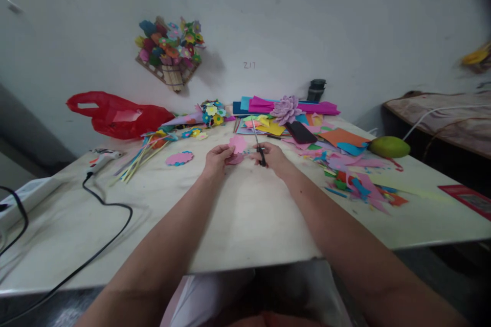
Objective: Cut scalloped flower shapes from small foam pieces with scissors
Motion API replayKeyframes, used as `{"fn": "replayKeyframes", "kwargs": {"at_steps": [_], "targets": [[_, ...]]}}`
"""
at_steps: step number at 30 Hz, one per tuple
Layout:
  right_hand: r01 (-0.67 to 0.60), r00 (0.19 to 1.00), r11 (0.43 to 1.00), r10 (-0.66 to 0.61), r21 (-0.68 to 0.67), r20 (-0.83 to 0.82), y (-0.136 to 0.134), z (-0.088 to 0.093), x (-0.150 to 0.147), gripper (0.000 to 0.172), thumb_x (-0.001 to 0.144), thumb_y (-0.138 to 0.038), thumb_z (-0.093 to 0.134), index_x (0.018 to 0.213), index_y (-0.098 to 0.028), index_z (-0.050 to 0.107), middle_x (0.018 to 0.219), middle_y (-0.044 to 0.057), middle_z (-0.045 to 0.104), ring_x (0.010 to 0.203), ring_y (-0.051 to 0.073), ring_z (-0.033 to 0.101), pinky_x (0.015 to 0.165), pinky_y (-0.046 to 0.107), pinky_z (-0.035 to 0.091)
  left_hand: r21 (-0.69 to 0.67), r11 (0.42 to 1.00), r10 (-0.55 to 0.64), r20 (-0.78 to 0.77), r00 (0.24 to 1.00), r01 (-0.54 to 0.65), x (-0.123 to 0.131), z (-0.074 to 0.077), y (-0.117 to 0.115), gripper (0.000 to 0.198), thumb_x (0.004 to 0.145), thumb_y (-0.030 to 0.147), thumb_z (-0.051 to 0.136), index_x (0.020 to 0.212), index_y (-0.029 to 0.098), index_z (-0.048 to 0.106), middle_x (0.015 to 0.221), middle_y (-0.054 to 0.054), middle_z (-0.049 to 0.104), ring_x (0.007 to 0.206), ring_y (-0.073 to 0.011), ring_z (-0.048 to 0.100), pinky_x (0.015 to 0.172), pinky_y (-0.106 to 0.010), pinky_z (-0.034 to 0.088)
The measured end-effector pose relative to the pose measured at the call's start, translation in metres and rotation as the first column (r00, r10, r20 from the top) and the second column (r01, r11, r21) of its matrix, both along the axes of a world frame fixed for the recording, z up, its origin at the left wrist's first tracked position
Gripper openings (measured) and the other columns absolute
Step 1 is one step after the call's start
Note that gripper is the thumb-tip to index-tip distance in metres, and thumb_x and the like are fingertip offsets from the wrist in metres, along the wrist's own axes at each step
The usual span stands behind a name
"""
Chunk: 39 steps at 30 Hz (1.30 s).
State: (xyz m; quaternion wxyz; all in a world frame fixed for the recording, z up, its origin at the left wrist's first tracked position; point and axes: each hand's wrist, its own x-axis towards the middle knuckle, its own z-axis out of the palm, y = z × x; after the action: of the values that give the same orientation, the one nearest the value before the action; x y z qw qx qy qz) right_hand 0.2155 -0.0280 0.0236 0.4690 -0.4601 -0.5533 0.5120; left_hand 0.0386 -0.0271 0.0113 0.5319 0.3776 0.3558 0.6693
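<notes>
My left hand pinches a pink paper piece with a wavy, scalloped edge. Scissors with black handles are in my right hand, their blades pointing up and away from me. The blades are to the right of the pink paper and appear apart from it. Beneath my left fingers another bit of pink shows, partly hidden. To the left on the table lies a round pink piece with a blue scalloped edge.
A glue gun with a black cord lies left, near a white power strip. Behind are a red plastic bag, paper flowers and coloured sheets. Rightward sit a phone, paper scraps and a green mango-like fruit.
</notes>
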Motion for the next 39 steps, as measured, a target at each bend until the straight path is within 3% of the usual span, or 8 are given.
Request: {"fn": "replayKeyframes", "kwargs": {"at_steps": [6,13,17,21,28,31,36,39], "targets": [[0.041,0.994,0.999,-0.039,0.020,-0.099,-0.002,0.001,-0.011,0.044,0.056,-0.027,0.080,0.090,-0.017,0.056,0.059,-0.004,0.057,0.048,0.010,0.056,0.036,0.017,0.027,0.004,0.998,-0.066,-0.064,0.996,0.066,0.006,-0.002,-0.002,0.033,0.045,0.024,0.088,0.063,0.014,0.062,0.061,-0.002,0.064,0.055,-0.0137,0.061,0.064,-0.034,0.055],[0.128,0.981,0.991,-0.121,0.041,-0.149,-0.003,0.009,-0.016,0.042,0.056,-0.029,0.077,0.089,-0.017,0.054,0.058,-0.005,0.057,0.048,0.008,0.052,0.044,0.019,0.037,-0.024,0.994,-0.112,-0.195,0.974,0.110,0.007,-0.003,-0.004,0.032,0.047,0.031,0.085,0.063,0.013,0.063,0.061,-0.004,0.064,0.058,-0.0141,0.062,0.063,-0.029,0.051],[0.149,0.972,0.987,-0.135,0.059,-0.191,0.000,0.009,-0.014,0.040,0.056,-0.029,0.076,0.087,-0.017,0.054,0.055,-0.006,0.056,0.047,0.009,0.052,0.046,0.020,0.039,-0.118,0.964,-0.264,-0.271,0.926,0.240,0.006,0.003,-0.009,0.030,0.047,0.027,0.084,0.065,0.013,0.065,0.064,-0.004,0.066,0.057,-0.0124,0.060,0.062,-0.027,0.050],[0.084,0.978,0.993,-0.066,0.085,-0.200,0.003,0.007,-0.010,0.037,0.056,-0.024,0.076,0.087,-0.017,0.057,0.054,-0.006,0.057,0.047,0.009,0.053,0.049,0.022,0.043,-0.214,0.920,-0.386,-0.346,0.855,0.328,0.004,0.008,-0.011,0.032,0.046,0.024,0.083,0.071,0.012,0.069,0.072,-0.006,0.068,0.063,-0.0156,0.062,0.066,-0.029,0.051],[-0.073,0.985,0.990,0.091,0.120,-0.150,0.005,0.005,-0.010,0.039,0.054,-0.022,0.078,0.087,-0.016,0.058,0.058,-0.005,0.059,0.049,0.009,0.054,0.051,0.023,0.045,-0.151,0.935,-0.356,-0.395,0.847,0.322,0.001,0.010,-0.012,0.025,0.049,0.027,0.082,0.060,0.012,0.065,0.057,-0.004,0.061,0.050,-0.0114,0.053,0.051,-0.024,0.041],[-0.031,0.981,0.996,0.046,0.079,-0.189,0.004,0.005,-0.010,0.039,0.055,-0.025,0.078,0.087,-0.017,0.057,0.055,-0.006,0.057,0.046,0.008,0.053,0.046,0.020,0.041,-0.098,0.951,-0.309,-0.410,0.858,0.295,0.002,0.011,-0.014,0.026,0.050,0.029,0.082,0.062,0.011,0.067,0.059,-0.005,0.062,0.052,-0.0120,0.054,0.053,-0.025,0.042],[0.013,0.981,0.998,0.000,0.066,-0.193,0.003,0.006,-0.006,0.043,0.052,-0.027,0.079,0.088,-0.017,0.058,0.057,-0.004,0.058,0.046,0.010,0.055,0.037,0.017,0.025,-0.059,0.972,-0.231,-0.368,0.901,0.226,0.003,0.011,-0.014,0.029,0.050,0.034,0.083,0.063,0.012,0.068,0.061,-0.005,0.063,0.055,-0.0131,0.055,0.054,-0.025,0.043],[0.018,0.983,0.998,-0.005,0.067,-0.186,0.001,0.006,-0.006,0.045,0.049,-0.025,0.079,0.088,-0.017,0.057,0.060,-0.004,0.059,0.049,0.010,0.056,0.041,0.018,0.033,-0.061,0.973,-0.230,-0.373,0.899,0.224,0.004,0.010,-0.014,0.030,0.051,0.036,0.082,0.060,0.013,0.067,0.059,-0.004,0.062,0.056,-0.0128,0.055,0.055,-0.025,0.044]]}}
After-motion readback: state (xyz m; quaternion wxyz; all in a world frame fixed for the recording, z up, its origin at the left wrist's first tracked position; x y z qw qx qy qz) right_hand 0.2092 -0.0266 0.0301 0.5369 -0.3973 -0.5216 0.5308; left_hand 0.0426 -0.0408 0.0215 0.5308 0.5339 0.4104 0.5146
